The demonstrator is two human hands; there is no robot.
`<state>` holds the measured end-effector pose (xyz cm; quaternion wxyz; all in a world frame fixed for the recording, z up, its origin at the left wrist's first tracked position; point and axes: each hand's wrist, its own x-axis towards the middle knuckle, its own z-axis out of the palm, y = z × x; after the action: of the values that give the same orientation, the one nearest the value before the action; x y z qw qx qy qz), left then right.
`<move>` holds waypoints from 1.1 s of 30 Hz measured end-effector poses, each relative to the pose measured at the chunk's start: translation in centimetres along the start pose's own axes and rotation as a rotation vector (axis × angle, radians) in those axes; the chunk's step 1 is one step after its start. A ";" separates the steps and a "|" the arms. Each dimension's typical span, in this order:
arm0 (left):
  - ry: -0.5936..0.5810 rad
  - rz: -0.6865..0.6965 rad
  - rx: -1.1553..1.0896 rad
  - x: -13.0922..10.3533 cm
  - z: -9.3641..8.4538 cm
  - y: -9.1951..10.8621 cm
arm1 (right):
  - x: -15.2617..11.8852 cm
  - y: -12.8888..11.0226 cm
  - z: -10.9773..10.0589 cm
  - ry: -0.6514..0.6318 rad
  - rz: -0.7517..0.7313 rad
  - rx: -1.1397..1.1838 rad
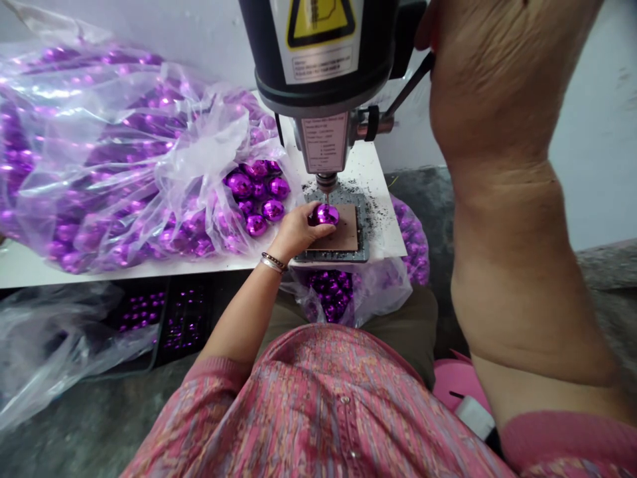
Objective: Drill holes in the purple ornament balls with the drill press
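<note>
My left hand (299, 230) pinches a shiny purple ball (327, 214) on a brown board (343, 236), which lies on the dark metal base (362, 247) of a drill press. The thin bit (327, 196) points down at the top of the ball; whether it touches is too small to tell. My right hand (438, 26) is raised at the upper right by the press lever (409, 86). Its fingers are mostly hidden by the wrist and the frame edge. Beside my left hand, several purple balls (256, 224) show at the mouth of a clear plastic bag (199, 156).
The drill press head (323, 86) stands over the white table (385, 226), with dark shavings around the base. Below the table edge hangs another bag of purple balls (331, 295). Dark crates (162, 332) with purple balls are at lower left; a pink object (460, 385) is at lower right.
</note>
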<state>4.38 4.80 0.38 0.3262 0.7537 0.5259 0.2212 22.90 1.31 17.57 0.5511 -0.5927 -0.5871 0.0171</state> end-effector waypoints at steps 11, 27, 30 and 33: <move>-0.077 0.050 -0.206 0.0 0.8 -0.2 | -0.9 0.6 0.1 -0.021 -0.049 -0.079; -0.084 0.075 -0.242 0.2 1.2 -0.8 | -6.2 3.7 1.1 0.175 -0.340 -0.109; -0.070 0.074 -0.236 0.2 1.3 -0.8 | -6.8 4.8 1.3 0.227 -0.441 -0.148; -0.059 0.081 -0.212 0.2 1.2 -0.8 | -7.4 5.4 1.5 0.238 -0.454 -0.168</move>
<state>4.77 4.81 -1.03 0.4100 0.7419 0.4588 0.2665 23.24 -1.45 8.74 0.5548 -0.4875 -0.6354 -0.2253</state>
